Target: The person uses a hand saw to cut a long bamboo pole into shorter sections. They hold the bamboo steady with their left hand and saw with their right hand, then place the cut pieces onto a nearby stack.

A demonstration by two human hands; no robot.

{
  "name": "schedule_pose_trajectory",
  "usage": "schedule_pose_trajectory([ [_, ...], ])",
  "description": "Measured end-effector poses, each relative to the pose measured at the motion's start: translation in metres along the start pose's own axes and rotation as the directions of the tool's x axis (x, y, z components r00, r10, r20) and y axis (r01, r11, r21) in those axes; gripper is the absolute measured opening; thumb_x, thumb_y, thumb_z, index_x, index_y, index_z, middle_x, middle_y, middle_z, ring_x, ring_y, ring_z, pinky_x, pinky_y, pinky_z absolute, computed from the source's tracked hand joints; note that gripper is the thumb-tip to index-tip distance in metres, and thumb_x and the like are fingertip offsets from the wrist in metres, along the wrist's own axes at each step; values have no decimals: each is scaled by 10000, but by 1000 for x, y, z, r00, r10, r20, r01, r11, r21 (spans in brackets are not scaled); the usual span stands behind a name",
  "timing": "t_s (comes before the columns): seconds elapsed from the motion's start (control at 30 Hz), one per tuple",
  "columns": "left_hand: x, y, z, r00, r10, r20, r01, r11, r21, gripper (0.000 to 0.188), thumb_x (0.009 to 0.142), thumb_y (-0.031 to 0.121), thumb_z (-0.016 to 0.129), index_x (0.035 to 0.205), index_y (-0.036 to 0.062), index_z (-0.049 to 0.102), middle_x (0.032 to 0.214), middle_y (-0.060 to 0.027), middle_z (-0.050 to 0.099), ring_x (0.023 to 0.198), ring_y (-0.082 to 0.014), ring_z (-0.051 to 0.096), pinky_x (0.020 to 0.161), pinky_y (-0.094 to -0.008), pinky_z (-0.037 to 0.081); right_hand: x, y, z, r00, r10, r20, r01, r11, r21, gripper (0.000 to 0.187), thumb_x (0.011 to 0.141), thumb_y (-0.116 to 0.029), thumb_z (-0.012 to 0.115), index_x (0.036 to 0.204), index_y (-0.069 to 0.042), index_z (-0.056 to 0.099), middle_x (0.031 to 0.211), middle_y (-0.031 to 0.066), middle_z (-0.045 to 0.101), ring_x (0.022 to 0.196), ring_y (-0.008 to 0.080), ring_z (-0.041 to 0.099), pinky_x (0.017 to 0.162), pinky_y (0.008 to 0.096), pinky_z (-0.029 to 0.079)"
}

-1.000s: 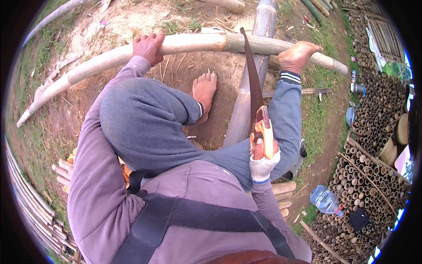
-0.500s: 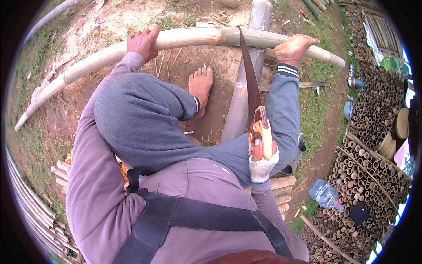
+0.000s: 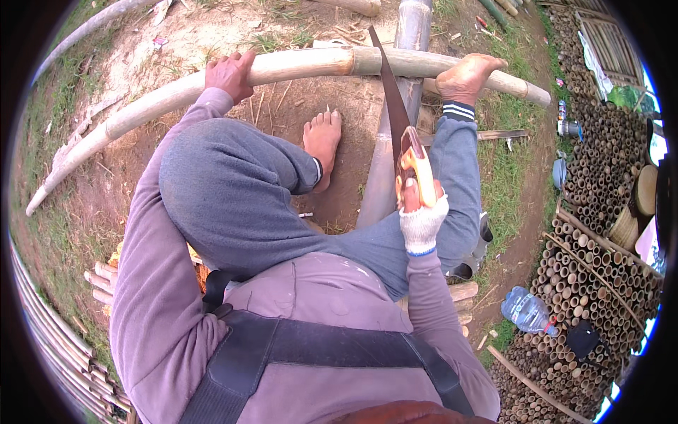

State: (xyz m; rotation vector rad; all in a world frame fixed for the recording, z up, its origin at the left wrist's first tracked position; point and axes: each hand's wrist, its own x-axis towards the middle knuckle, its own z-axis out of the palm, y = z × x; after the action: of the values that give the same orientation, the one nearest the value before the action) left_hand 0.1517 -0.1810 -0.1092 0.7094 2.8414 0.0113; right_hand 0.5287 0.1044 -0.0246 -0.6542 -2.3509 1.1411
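Note:
A long pale bamboo pole [image 3: 304, 66] lies crosswise ahead of me, resting over a thicker grey bamboo pole [image 3: 376, 191] that runs away from me. My left hand [image 3: 230, 75] is bare and wrapped over the pale pole, left of its middle. In a white fingerless glove, my right hand [image 3: 421, 212] grips the orange-tan handle of a handsaw [image 3: 394, 102]. The dark blade points away from me and crosses the pale pole just right of a joint; whether its teeth touch the bamboo I cannot tell. My right foot [image 3: 466, 79] presses on the pole's right part.
My left foot [image 3: 323, 145] stands on the dirt between the poles. Stacked cut bamboo pieces [image 3: 600, 177] fill the right side, with a clear plastic bottle [image 3: 526, 311] and a black cap-like item [image 3: 582, 339] on them. Long bamboo poles [image 3: 56, 332] lie at the lower left.
My right hand has pushed the saw forward, away from me, so its tip reaches farther past the pale pole. My left hand and right foot keep their places on it.

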Motion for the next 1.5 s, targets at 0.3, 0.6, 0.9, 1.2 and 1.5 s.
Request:
schedule_pose_trajectory([
  [0.3,16,14,5,996,88,-16,-89,996,-23,651,758,252,896,1320,205,571,1250,-96,708,1212,-350,693,1039,-581,503,95,36,61,992,-37,-122,32,999,-38,223,987,-156,772,948,23,644,698,94,631,576,209,610,531,363,478],
  [0.6,21,26,8,994,110,-14,-110,994,-26,588,812,224,841,1337,216,576,1302,-102,706,1237,-352,688,1072,-578,496,-45,-11,-28,998,47,-46,-52,995,-91,154,1011,-66,725,967,14,601,691,51,610,529,94,600,497,268,476],
  [0.9,15,16,2,998,64,19,-64,998,-7,627,754,230,898,1286,216,567,1247,-87,705,1225,-348,690,1032,-565,502,123,10,75,984,165,-73,-164,986,16,256,975,-197,802,980,22,670,753,125,663,661,232,655,635,384,513],
  [1.2,12,0,13,1000,12,-15,-12,1000,-10,643,756,234,897,1311,228,573,1291,-83,699,1236,-357,690,1055,-587,496,-47,-27,-26,976,216,16,-217,970,110,171,1019,-97,729,959,-7,596,701,53,623,575,105,588,556,295,478],
  [1.5,19,15,3,998,48,45,-47,999,-17,679,754,263,916,1334,231,562,1272,-98,700,1254,-349,679,1077,-576,484,127,14,77,992,94,-88,-96,995,-21,320,950,-242,829,1003,33,673,774,130,678,648,215,661,598,362,522],
])
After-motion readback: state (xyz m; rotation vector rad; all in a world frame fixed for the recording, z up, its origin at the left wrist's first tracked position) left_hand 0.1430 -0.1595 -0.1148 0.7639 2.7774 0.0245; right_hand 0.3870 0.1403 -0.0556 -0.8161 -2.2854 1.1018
